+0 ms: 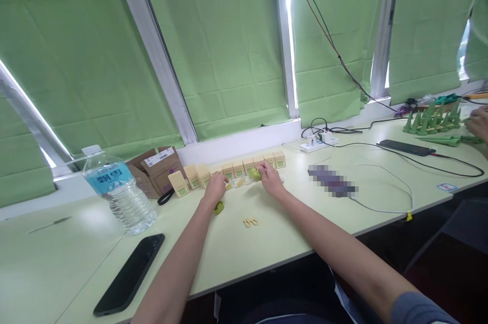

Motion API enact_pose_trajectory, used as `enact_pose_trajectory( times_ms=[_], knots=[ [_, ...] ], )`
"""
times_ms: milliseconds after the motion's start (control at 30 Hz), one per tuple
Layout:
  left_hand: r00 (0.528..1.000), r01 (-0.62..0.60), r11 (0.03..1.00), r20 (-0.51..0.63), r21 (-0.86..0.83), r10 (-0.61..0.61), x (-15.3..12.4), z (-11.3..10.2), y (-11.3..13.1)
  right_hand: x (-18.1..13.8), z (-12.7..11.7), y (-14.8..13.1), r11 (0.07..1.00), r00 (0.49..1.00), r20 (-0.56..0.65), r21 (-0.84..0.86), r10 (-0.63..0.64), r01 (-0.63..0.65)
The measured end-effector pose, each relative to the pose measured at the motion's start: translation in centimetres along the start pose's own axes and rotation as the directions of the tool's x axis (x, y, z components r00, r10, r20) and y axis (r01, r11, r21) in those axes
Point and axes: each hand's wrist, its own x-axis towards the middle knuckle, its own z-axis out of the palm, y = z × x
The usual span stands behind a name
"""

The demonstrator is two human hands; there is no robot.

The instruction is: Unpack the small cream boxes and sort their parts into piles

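Note:
A row of small cream boxes with green fronts (pixel 244 166) stands along the far edge of the pale green table (pixel 290 232). My left hand (pixel 215 188) rests closed against the row near its middle, what it grips hidden. My right hand (pixel 270 177) is closed on a small light-green piece (pixel 254 174) right in front of the boxes. A green ring-shaped piece (pixel 218 207) lies beside my left wrist, and a small yellow scissor-like item (pixel 250 222) lies nearer to me.
A water bottle (pixel 116 189) and a black phone (pixel 129 273) sit at left, cardboard boxes (pixel 156 169) behind them. A power strip (pixel 318 144), cables and another phone (pixel 406 148) lie at right. Another person's hand (pixel 478 122) is by green cone pieces (pixel 432 121).

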Motion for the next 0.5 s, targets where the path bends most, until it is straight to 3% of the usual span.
enact_pose_trajectory(
  times_ms=[200, 300, 400, 500],
  knots=[
    [1.000, 0.023, 1.000, 0.010, 0.003, -0.023, 0.4, 0.4, 0.3, 0.0, 0.1, 0.2, 1.000, 1.000, -0.012, -0.014, 0.007, -0.007],
    [0.999, 0.012, 1.000, -0.044, 0.007, -0.012, 0.1, 0.4, 1.0, 0.0, 0.1, 0.2, 1.000, 1.000, -0.019, -0.011, 0.020, -0.020],
    [0.986, -0.118, 0.993, -0.123, -0.018, 0.115, 0.1, 0.8, 2.4, 0.1, 0.0, 0.2, 0.999, 0.998, -0.037, -0.005, 0.041, -0.041],
    [0.960, -0.270, 0.962, -0.089, -0.047, 0.265, 0.4, 1.5, 4.4, 0.1, -0.1, 0.2, 0.998, 0.995, -0.079, 0.002, 0.063, -0.063]
  ],
)
